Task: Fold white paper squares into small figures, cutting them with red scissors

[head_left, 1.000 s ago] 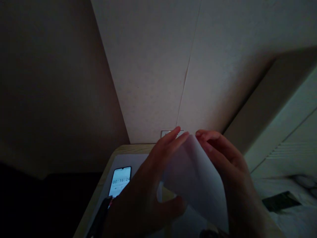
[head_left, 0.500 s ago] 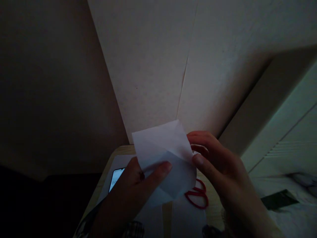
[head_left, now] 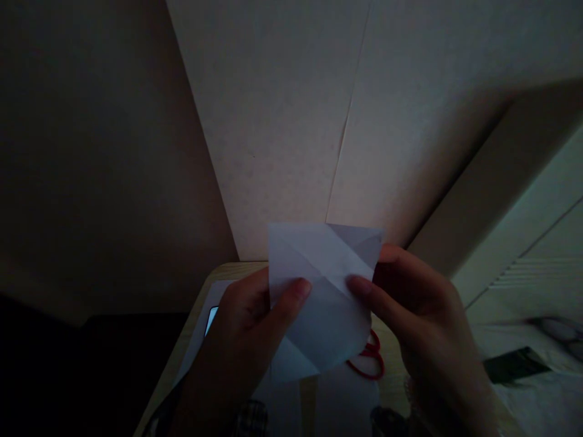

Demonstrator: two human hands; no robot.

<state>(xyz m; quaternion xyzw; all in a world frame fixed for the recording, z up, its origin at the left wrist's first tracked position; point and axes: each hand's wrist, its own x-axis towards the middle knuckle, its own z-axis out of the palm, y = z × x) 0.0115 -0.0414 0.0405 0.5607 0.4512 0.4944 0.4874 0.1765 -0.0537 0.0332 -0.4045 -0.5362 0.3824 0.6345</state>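
A white sheet of paper, creased and partly folded, is held up above a small wooden table. My left hand grips its left side, with the thumb pressed on the front face and the fingers behind. At the right edge my right hand pinches it, thumb in front and fingers behind. Diagonal creases cross the paper, and its upper right corner looks darker. Red-handled scissors lie below the paper, their blades hidden.
On the light wood table lie white sheets. A phone with a lit screen is mostly covered by my left hand. Behind stands a pale wall. To the right, a dark green item rests on white fabric.
The paper has turned upright and moved slightly right, and its upper right corner now shows. My right thumb has come onto its front face. My left hand still holds it.
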